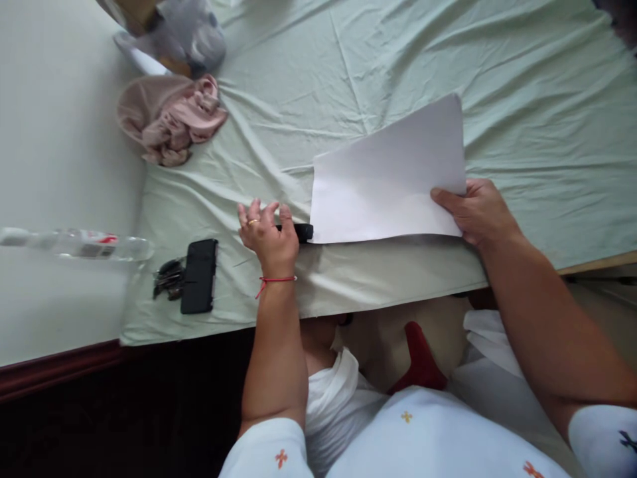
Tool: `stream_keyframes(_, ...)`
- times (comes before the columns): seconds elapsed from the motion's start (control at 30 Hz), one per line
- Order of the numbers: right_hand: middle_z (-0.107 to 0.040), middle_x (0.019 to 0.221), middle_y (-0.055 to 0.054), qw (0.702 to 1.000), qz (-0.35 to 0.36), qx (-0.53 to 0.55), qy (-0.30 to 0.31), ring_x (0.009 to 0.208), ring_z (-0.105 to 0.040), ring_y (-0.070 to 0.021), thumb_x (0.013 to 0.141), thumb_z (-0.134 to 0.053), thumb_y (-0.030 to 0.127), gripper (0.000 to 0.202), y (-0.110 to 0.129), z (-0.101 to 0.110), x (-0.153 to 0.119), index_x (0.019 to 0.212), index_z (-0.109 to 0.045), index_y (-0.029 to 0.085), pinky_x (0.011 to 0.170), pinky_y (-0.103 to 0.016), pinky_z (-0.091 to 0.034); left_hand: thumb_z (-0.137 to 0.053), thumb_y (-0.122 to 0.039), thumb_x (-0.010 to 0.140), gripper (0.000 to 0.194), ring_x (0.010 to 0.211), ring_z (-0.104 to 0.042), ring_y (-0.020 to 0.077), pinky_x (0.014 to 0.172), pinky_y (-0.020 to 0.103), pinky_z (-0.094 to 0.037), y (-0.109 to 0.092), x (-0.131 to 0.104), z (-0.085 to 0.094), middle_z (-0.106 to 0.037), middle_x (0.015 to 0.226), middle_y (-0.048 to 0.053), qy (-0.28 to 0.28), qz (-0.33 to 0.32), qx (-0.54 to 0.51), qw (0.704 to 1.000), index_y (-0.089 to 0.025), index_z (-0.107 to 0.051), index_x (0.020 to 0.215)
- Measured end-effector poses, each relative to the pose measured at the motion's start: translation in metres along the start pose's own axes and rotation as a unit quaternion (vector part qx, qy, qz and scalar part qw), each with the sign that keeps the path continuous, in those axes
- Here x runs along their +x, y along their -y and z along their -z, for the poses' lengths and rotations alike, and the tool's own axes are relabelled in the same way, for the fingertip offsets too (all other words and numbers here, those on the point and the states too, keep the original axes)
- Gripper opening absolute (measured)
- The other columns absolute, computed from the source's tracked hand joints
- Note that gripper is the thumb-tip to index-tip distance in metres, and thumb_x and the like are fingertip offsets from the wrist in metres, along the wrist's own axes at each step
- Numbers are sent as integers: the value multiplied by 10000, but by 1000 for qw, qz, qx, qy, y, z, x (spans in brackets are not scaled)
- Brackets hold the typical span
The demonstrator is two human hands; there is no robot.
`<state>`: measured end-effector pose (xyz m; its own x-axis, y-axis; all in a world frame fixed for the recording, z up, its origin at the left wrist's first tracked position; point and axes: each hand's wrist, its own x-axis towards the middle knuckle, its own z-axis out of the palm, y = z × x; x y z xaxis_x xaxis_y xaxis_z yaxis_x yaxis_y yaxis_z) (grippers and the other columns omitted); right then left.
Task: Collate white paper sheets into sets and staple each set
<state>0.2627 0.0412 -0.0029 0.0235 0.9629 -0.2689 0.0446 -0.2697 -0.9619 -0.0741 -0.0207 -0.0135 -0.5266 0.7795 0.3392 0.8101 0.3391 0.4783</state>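
My right hand [480, 209] grips the right edge of a white sheet of paper [388, 176], thumb on top and fingers underneath. The sheet's far right corner is raised off the bed. Beside the paper's near left corner, my left hand [271, 232] is around a black tool that looks like a stapler [303, 232]. The tool's front end meets the paper at that corner. Most of its body is hidden under the palm and fingers. A ring and a red string bracelet are on this hand and wrist.
A pale green sheet [537, 119] covers the surface. Left of my left hand lie a black phone [199, 275], keys [169, 279] and a clear plastic bottle [99, 244]. Pink cloth [184, 119] and a grey plastic bag [194, 36] sit farther back by the wall [54, 133].
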Motion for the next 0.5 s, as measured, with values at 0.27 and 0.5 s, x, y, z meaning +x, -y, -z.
stream_keyframes(0.27,-686,730,-45,1000,-4,-9,-9,729,-686,-219,729,-860,314,220,1,-1,0,692,-655,243,621,-364,-591,-442,-443,1073,408,1625,-226,330,1271,701,49,-10,-2,-2,-506,1633,105,112,-29,-10,993,-298,-711,1344)
stream_keyframes(0.5,-669,701,-49,999,-21,-34,-5,715,-685,-229,724,-886,372,273,7,-2,-3,683,-649,243,584,-357,-578,-541,-429,1040,409,1643,-157,341,1250,701,141,-15,-9,3,-453,1670,108,127,-68,2,990,-311,-671,1410)
